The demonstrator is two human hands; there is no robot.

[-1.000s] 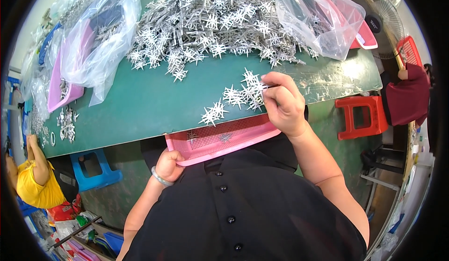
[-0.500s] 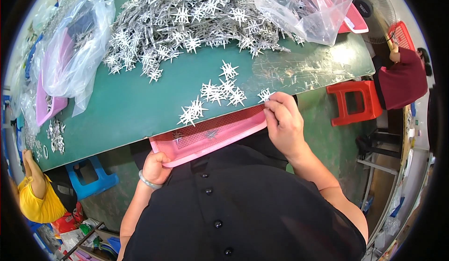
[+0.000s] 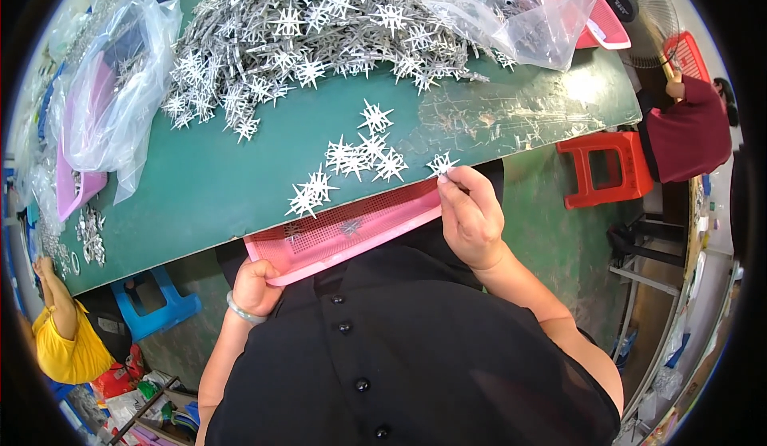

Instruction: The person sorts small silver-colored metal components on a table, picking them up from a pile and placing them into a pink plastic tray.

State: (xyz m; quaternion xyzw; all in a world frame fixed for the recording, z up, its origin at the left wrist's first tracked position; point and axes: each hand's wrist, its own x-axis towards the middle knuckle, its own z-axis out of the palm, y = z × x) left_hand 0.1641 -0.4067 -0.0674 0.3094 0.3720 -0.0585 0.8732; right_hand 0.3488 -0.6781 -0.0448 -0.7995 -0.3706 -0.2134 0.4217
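With my left hand (image 3: 254, 288) I grip the left end of a pink mesh basket (image 3: 351, 256), which sits at my lap, partly under the table edge. A few star pieces (image 3: 350, 227) lie inside it. Between the thumb and forefinger of my right hand (image 3: 473, 216) is a spiky silver star piece (image 3: 441, 164), pinched at the table's near edge by the basket's right end. Several loose star pieces (image 3: 371, 149) form a small cluster on the green table, left of that hand. Farther back rises a big heap of the same pieces (image 3: 304, 39).
Clear plastic bags sit over a purple basket (image 3: 72, 176) at left and a pink basket (image 3: 609, 24) at right. Beyond the table's right end stand a red stool (image 3: 603, 168) and a fan (image 3: 639, 15). Two other people work at the sides; a blue stool (image 3: 156, 302) is at left.
The view has shifted slightly, so the table items sit a little farther left. My right hand still pinches the star piece at the edge; my left still grips the basket.
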